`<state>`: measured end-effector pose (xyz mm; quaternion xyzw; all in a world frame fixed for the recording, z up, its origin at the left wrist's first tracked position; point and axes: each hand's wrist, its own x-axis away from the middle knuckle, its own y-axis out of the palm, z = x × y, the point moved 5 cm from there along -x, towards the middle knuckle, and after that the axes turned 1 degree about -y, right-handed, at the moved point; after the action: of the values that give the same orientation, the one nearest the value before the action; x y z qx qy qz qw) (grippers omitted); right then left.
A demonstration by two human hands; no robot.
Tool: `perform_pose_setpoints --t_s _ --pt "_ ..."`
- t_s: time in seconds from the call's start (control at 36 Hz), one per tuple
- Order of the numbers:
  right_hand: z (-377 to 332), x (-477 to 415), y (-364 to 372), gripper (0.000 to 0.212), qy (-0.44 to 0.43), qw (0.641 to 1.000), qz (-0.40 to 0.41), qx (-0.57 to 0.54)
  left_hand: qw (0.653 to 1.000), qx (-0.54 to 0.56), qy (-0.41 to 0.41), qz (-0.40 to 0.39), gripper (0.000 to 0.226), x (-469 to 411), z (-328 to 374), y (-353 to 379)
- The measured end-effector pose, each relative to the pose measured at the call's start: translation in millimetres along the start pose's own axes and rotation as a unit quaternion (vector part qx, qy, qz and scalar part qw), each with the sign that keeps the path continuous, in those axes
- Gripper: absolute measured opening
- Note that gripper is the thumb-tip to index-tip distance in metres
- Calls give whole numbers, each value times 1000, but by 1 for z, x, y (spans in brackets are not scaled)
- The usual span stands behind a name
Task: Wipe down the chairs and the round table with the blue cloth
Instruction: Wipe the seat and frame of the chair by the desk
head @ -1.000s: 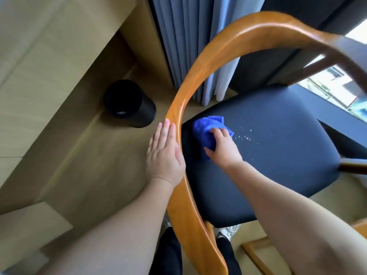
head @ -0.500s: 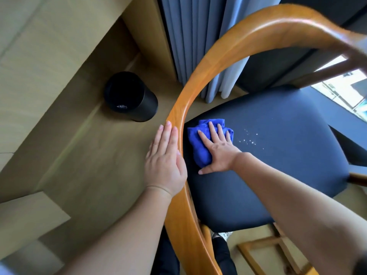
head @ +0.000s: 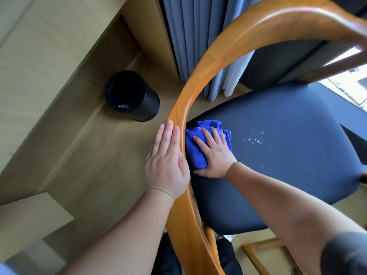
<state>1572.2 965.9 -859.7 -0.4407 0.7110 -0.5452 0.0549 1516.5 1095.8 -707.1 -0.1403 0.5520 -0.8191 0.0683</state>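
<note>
My right hand (head: 215,153) has gone from bunching the blue cloth (head: 195,150) to pressing it flat, fingers spread, on the chair seat (head: 297,155); left hand (head: 165,163) rests open on the backrest (head: 200,80). Droplets (head: 255,138) remain unwiped.

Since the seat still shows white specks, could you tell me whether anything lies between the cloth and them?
Nothing visible does: bare dark seat separates the blue cloth, under the right hand, from the white specks.

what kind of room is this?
Probably a hotel room or a bedroom sitting corner: a wood-framed chair with a dark padded seat, full-length curtains by a window, and a small black bin.
</note>
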Motion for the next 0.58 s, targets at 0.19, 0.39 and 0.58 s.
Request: perform_pose_setpoints --t_s 0.19,0.39,0.58 --pt "19 6 4 112 -67 995 57 -53 1000 -4 7 -7 61 0 1 1" --pt "-12 -5 11 85 -3 998 52 34 1000 -16 9 -11 63 1 1 2" --pt "-2 -18 -2 58 -51 989 131 55 1000 -23 9 -5 62 2 1 1"
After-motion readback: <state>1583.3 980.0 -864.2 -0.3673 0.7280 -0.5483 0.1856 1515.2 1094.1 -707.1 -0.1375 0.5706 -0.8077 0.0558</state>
